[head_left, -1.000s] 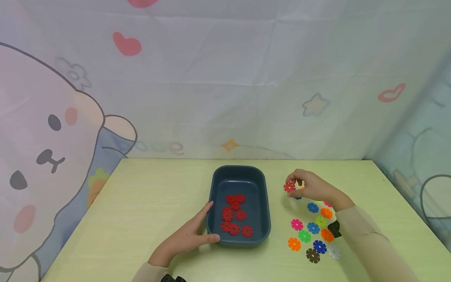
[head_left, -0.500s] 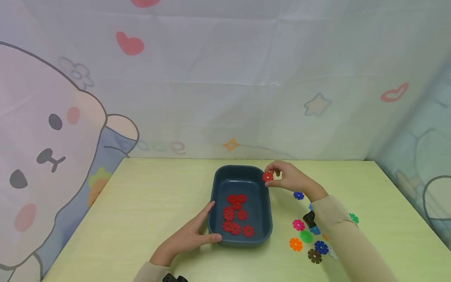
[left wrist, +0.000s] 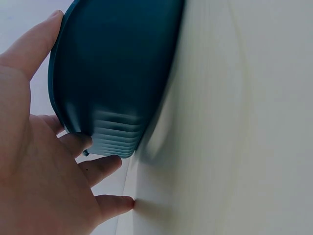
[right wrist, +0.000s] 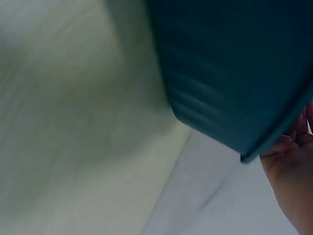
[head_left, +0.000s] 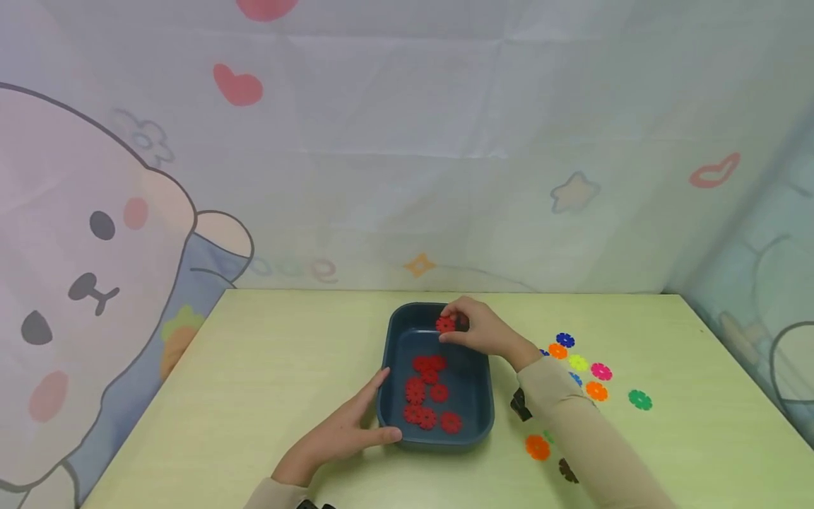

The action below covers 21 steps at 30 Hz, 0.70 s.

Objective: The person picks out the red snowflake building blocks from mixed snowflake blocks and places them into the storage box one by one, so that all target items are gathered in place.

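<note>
A dark blue rectangular plastic bin (head_left: 439,449) stands on the table, with several red notched plastic discs (head_left: 451,423) lying in it. My right hand (head_left: 485,329) reaches over the bin's far right side and pinches another red disc (head_left: 445,324) between thumb and fingers, above the far end. In the right wrist view the bin's wall hides that disc and much of the hand (right wrist: 293,176). At the near left corner, my left hand (head_left: 340,430) rests its spread, fairly straight fingers and thumb against the bin (left wrist: 115,63), as the left wrist view shows.
Several loose discs lie on the table right of the bin, among them a green disc (head_left: 639,399), a pink disc (head_left: 600,371) and an orange disc (head_left: 537,447). My right sleeve (head_left: 579,424) covers some of them. A printed cloth (head_left: 407,155) hangs behind the table.
My right hand has carried the pinched red disc leftward from the loose discs to above the bin's far end. My left hand has stayed at the bin's corner.
</note>
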Each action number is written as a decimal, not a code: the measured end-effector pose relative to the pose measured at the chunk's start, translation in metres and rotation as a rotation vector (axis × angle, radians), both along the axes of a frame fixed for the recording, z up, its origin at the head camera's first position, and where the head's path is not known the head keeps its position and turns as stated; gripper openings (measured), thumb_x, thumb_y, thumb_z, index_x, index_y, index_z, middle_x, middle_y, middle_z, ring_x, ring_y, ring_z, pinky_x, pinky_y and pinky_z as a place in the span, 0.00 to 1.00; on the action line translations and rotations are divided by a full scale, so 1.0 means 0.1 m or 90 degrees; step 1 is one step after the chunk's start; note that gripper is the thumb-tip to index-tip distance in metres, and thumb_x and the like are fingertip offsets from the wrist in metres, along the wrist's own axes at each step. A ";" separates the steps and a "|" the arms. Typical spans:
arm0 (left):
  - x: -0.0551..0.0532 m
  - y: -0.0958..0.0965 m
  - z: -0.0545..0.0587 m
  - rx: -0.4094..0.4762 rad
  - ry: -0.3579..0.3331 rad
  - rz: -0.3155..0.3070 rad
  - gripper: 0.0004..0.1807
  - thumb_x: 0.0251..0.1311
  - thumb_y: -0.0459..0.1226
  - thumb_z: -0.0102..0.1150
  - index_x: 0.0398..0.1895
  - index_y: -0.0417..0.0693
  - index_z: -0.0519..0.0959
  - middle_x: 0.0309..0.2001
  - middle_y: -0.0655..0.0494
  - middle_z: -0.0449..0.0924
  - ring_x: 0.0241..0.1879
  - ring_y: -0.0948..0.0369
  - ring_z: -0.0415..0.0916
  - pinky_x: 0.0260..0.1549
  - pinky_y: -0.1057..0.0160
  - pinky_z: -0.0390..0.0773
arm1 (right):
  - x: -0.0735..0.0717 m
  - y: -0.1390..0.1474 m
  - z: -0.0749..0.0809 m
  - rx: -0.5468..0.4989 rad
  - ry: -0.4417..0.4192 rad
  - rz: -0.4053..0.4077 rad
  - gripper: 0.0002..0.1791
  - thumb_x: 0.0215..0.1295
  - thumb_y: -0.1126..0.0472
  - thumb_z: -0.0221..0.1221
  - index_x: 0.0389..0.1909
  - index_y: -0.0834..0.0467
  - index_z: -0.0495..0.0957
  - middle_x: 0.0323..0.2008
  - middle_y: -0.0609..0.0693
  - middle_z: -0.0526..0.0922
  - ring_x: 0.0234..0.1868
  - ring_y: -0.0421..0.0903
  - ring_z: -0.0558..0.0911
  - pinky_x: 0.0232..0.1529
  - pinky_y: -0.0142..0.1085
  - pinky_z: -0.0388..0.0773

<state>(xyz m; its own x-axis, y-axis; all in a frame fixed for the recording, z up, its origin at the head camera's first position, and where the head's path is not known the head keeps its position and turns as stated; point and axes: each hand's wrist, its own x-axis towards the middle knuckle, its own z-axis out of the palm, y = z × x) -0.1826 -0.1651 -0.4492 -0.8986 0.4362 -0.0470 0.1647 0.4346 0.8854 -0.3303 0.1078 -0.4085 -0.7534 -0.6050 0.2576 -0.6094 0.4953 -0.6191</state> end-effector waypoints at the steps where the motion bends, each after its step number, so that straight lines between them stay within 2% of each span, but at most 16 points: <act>1: 0.00 0.00 0.00 0.000 0.001 0.000 0.53 0.58 0.47 0.66 0.78 0.51 0.42 0.77 0.48 0.42 0.75 0.46 0.39 0.68 0.38 0.48 | 0.00 -0.02 -0.02 0.000 0.000 -0.001 0.19 0.56 0.58 0.70 0.46 0.61 0.78 0.36 0.49 0.76 0.34 0.43 0.71 0.37 0.35 0.72; 7: 0.01 -0.01 -0.01 -0.002 0.005 0.002 0.52 0.59 0.47 0.66 0.78 0.53 0.41 0.77 0.48 0.42 0.75 0.47 0.40 0.68 0.38 0.48 | -0.02 -0.11 -0.11 0.006 0.007 -0.002 0.19 0.56 0.58 0.70 0.44 0.62 0.78 0.36 0.50 0.76 0.33 0.45 0.72 0.36 0.35 0.72; 12: 0.01 -0.02 -0.01 -0.002 0.002 0.001 0.53 0.58 0.47 0.66 0.78 0.54 0.41 0.77 0.50 0.40 0.75 0.49 0.38 0.69 0.38 0.48 | -0.03 -0.18 -0.12 0.026 0.008 -0.010 0.19 0.55 0.56 0.70 0.44 0.61 0.79 0.35 0.49 0.77 0.33 0.44 0.72 0.36 0.35 0.72; 21: 0.04 -0.01 0.01 0.003 -0.009 -0.008 0.53 0.59 0.47 0.65 0.78 0.55 0.41 0.77 0.51 0.40 0.75 0.49 0.38 0.69 0.39 0.47 | -0.02 -0.33 -0.12 0.135 -0.005 0.027 0.20 0.57 0.54 0.69 0.46 0.59 0.80 0.39 0.49 0.78 0.37 0.43 0.73 0.41 0.37 0.74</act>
